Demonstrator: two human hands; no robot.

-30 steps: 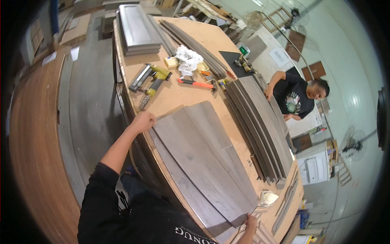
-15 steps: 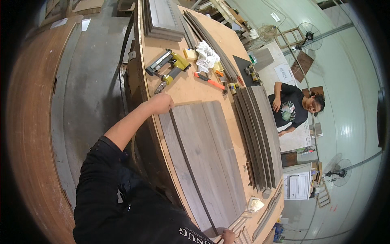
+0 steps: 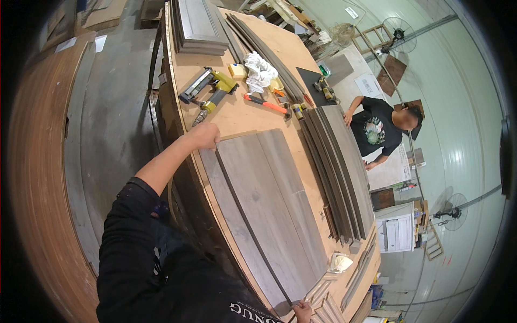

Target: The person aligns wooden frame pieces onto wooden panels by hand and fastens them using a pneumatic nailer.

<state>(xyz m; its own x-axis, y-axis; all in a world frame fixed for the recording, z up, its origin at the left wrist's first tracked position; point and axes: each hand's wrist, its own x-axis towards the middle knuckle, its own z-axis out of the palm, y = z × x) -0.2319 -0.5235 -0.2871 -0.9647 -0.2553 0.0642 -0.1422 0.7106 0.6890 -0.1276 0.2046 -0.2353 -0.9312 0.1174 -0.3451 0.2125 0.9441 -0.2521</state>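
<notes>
A long, thin dark strip point(image 3: 246, 217) runs lengthwise over the grey wood-grain panel point(image 3: 269, 188) on the workbench. My left hand point(image 3: 203, 135) is closed on its far end, close to the bench's left edge. At the near end, my right hand point(image 3: 303, 311) pinches the strip, partly cut off by the lower edge of the picture. Whether the strip lies flat or stands on edge, I cannot tell. Just beyond my left hand lies a yellow-green nail gun point(image 3: 212, 91). Farther right is a hammer point(image 3: 267, 105) with an orange-red and black handle.
Stacked grey boards point(image 3: 336, 172) line the panel's right side, with a person point(image 3: 377, 129) standing behind them. More panels point(image 3: 199, 27) sit at the far end. A white cloth point(image 3: 260, 71) lies beyond the hammer. Several narrow wood pieces point(image 3: 326, 309) are by my right hand.
The view has shifted slightly, moving the bench left and up in the picture. Both my hands stay at the strip's ends. The other person's hand has moved to the board stack.
</notes>
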